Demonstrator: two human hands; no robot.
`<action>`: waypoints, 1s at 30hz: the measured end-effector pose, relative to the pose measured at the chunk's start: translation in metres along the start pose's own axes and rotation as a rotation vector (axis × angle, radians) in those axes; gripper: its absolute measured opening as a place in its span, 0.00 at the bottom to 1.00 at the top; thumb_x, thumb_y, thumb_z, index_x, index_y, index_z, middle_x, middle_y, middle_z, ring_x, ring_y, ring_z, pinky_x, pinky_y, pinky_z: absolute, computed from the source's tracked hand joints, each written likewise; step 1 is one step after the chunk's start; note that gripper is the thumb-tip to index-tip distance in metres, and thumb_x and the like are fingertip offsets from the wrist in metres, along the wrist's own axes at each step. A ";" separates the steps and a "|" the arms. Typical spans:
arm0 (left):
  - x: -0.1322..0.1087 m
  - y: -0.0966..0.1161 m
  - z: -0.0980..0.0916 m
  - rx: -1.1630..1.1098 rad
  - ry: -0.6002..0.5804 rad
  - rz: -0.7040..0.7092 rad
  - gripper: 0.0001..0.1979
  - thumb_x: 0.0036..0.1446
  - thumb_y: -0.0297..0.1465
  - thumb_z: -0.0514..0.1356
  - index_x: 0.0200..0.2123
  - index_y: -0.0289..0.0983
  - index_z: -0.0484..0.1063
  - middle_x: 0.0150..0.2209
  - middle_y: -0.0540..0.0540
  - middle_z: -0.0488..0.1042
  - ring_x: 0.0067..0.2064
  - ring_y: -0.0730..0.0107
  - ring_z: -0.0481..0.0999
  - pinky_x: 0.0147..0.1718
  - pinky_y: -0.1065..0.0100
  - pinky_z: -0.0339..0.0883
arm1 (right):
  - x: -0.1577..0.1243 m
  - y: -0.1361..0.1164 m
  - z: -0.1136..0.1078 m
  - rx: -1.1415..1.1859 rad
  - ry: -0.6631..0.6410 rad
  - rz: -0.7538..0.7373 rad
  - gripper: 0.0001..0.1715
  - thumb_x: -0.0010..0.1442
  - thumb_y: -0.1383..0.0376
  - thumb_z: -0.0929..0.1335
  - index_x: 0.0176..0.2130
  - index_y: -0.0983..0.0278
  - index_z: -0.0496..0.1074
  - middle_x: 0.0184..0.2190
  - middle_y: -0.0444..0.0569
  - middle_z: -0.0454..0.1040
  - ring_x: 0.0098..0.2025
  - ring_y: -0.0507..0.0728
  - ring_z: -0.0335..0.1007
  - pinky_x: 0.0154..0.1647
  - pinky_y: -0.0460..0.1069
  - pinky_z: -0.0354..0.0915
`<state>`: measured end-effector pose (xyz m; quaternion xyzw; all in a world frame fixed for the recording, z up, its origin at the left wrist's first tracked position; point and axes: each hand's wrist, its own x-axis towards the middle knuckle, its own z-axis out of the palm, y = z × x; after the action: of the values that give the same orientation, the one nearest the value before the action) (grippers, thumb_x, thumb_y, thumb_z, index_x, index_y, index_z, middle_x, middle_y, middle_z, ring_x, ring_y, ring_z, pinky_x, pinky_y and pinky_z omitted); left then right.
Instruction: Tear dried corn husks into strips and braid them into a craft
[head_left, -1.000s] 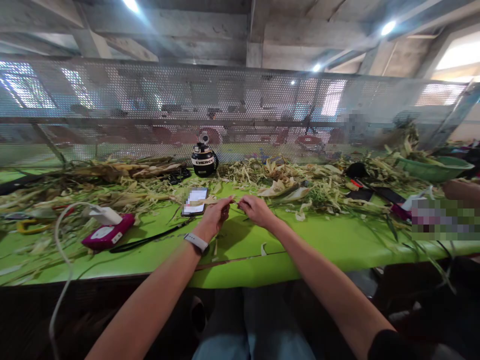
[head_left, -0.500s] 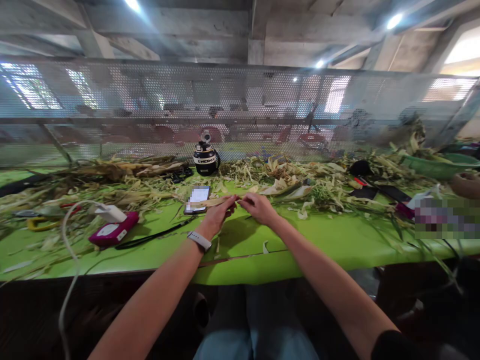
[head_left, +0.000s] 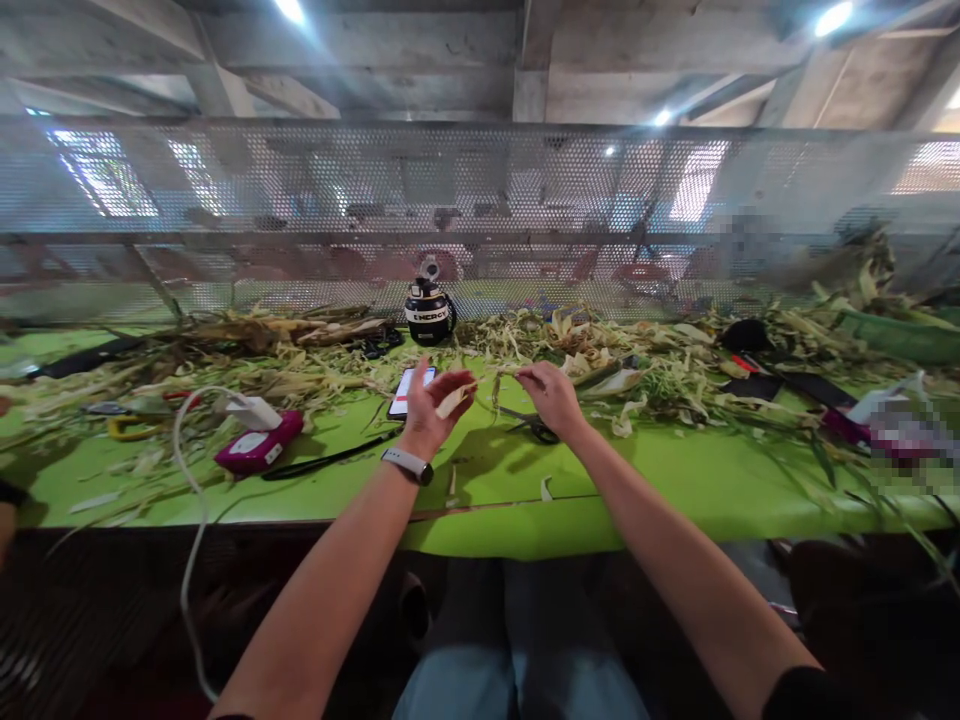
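My left hand, with a watch on the wrist, is raised above the green table and pinches one end of a pale corn husk strip. My right hand is a little to the right, its fingers closed on the far end of a thin husk strip stretched between both hands. Black scissors lie on the table just under my right hand. A phone lies behind my left hand.
Heaps of corn husks cover the table's far half before a perforated metal screen. A black jug stands at the back. At the left lie a pink power bank with a white cable, and a green basin at the right.
Both hands have lifted off the table and drawn apart, pulling the husk strip out between them. The scissors under my right hand now show. The camera has swung slightly left.
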<state>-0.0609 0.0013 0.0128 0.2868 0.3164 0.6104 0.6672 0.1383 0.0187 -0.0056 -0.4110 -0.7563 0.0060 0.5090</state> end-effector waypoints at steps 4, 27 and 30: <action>-0.002 -0.009 0.005 0.306 -0.078 -0.103 0.19 0.39 0.44 0.69 0.23 0.34 0.70 0.22 0.50 0.73 0.22 0.77 0.71 0.19 0.76 0.60 | 0.000 -0.001 -0.001 -0.020 -0.017 -0.080 0.11 0.62 0.61 0.65 0.32 0.62 0.75 0.28 0.49 0.73 0.34 0.56 0.67 0.37 0.49 0.62; 0.007 -0.027 0.000 0.295 -0.219 0.047 0.18 0.35 0.41 0.72 0.23 0.32 0.75 0.22 0.49 0.74 0.25 0.77 0.70 0.27 0.73 0.62 | -0.005 -0.023 -0.003 -0.225 -0.095 -0.225 0.13 0.60 0.65 0.65 0.45 0.62 0.73 0.42 0.53 0.73 0.45 0.60 0.65 0.49 0.55 0.61; 0.008 -0.026 0.000 0.211 -0.164 0.054 0.17 0.33 0.39 0.72 0.23 0.33 0.75 0.23 0.49 0.75 0.27 0.76 0.71 0.28 0.73 0.61 | -0.007 -0.031 -0.001 -0.269 -0.135 -0.303 0.21 0.55 0.68 0.66 0.50 0.63 0.69 0.49 0.54 0.69 0.53 0.62 0.60 0.55 0.57 0.57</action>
<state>-0.0442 0.0065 -0.0074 0.4127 0.3156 0.5658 0.6403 0.1215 -0.0066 0.0026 -0.3557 -0.8358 -0.1440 0.3927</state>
